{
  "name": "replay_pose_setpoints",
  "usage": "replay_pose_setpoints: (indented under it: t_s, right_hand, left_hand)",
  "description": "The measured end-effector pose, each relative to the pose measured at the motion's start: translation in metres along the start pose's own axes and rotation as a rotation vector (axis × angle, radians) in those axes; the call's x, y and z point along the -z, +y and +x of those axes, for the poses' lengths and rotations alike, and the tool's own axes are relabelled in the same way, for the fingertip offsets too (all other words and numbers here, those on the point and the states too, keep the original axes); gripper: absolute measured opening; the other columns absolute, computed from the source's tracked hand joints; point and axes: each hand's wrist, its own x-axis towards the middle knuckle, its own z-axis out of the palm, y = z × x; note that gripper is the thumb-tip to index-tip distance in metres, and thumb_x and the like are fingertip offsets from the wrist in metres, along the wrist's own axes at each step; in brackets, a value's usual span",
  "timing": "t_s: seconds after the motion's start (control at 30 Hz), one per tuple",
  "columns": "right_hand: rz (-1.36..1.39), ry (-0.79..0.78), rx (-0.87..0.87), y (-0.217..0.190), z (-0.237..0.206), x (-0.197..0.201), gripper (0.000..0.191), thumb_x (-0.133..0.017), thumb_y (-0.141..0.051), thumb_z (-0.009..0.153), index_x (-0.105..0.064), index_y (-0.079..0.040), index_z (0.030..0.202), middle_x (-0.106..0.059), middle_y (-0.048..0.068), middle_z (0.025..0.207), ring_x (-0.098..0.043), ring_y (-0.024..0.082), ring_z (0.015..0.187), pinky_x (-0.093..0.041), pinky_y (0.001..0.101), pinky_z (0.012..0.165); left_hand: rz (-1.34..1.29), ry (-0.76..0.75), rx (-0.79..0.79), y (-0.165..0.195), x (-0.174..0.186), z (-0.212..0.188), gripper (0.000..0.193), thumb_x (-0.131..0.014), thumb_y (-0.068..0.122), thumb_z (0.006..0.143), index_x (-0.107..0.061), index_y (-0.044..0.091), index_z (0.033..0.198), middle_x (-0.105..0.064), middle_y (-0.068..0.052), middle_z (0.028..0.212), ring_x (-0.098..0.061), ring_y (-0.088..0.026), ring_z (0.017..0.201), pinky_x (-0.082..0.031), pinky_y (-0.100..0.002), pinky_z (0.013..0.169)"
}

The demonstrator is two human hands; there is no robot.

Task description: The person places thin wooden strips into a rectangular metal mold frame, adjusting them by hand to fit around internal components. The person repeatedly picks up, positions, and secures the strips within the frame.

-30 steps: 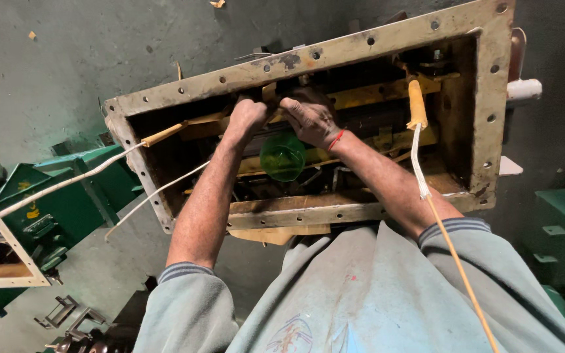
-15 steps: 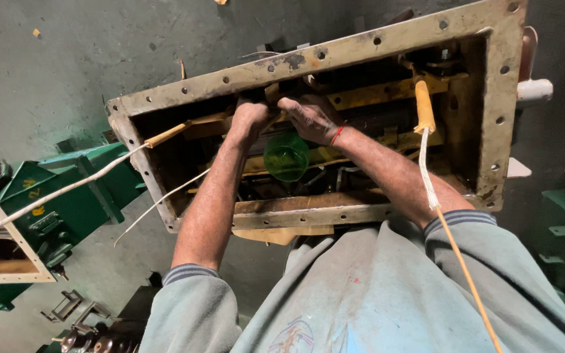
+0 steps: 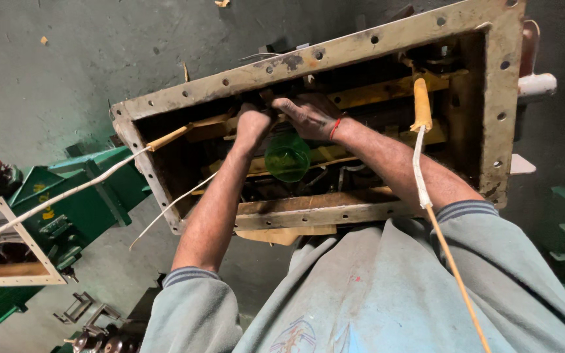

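I lean over an open, rusty rectangular metal tank (image 3: 335,52) with bolt holes around its rim. Both my forearms reach inside it. My left hand (image 3: 253,126) is clenched in a fist around something small near the far wall; what it grips is hidden. Right beside it, almost touching, my right hand (image 3: 305,114) lies knuckles up with its fingers curled over a part I cannot make out. A red thread circles that wrist. Just below both hands sits a round green translucent container (image 3: 286,155), among yellowish wooden bars (image 3: 387,88).
A yellow-sleeved lead (image 3: 422,108) rises from the tank's right side, its cord running down past my right arm. Two pale wires (image 3: 86,184) trail out over the left rim. A green metal housing (image 3: 80,209) and a pale frame (image 3: 17,261) stand at the left.
My hands have stayed close together at the same spot inside the tank. The view has shifted slightly, so the tank sits a little further right and higher.
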Motion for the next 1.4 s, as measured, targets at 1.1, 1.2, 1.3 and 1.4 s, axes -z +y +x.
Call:
replay_pose_setpoints:
  t_s: [1.1, 1.2, 1.3, 1.4]
  right_hand:
    - [1.315, 0.067, -0.830, -0.015, -0.028, -0.044, 0.032, -0.062, -0.040, 0.108, -0.067, -0.008, 0.101, -0.066, 0.001, 0.092, -0.061, 0.012, 0.086, -0.050, 0.0279, 0.079]
    - [1.385, 0.027, -0.899, -0.018, -0.029, -0.043, 0.028, -0.062, -0.041, 0.102, -0.068, -0.013, 0.100, -0.064, -0.005, 0.088, -0.057, 0.008, 0.082, -0.048, 0.0249, 0.075]
    - [1.381, 0.070, -0.955, -0.020, -0.028, -0.044, 0.026, -0.063, -0.034, 0.100, -0.070, -0.009, 0.100, -0.067, -0.002, 0.092, -0.061, 0.010, 0.084, -0.051, 0.0251, 0.076]
    - [1.388, 0.121, -1.029, -0.015, -0.030, -0.044, 0.024, -0.064, -0.027, 0.098, -0.072, -0.004, 0.101, -0.070, 0.001, 0.095, -0.065, 0.012, 0.086, -0.054, 0.0254, 0.077]
  left_hand:
    - [0.318, -0.190, -0.041, -0.014, 0.003, -0.001, 0.029, -0.078, 0.017, 0.070, -0.064, -0.004, 0.084, -0.068, -0.031, 0.088, -0.067, -0.049, 0.088, -0.056, -0.053, 0.079]
    - [0.338, -0.168, -0.103, -0.015, 0.000, 0.002, 0.032, -0.079, 0.017, 0.069, -0.063, -0.005, 0.086, -0.067, -0.032, 0.087, -0.066, -0.051, 0.087, -0.055, -0.054, 0.077]
    - [0.374, -0.150, -0.154, -0.015, -0.001, 0.002, 0.035, -0.082, 0.017, 0.069, -0.063, -0.005, 0.088, -0.067, -0.031, 0.085, -0.065, -0.051, 0.084, -0.055, -0.054, 0.074]
    - [0.171, -0.204, 0.002, -0.012, 0.003, -0.004, 0.026, -0.075, 0.021, 0.083, -0.063, 0.000, 0.093, -0.071, -0.025, 0.085, -0.072, -0.042, 0.082, -0.056, -0.052, 0.074]
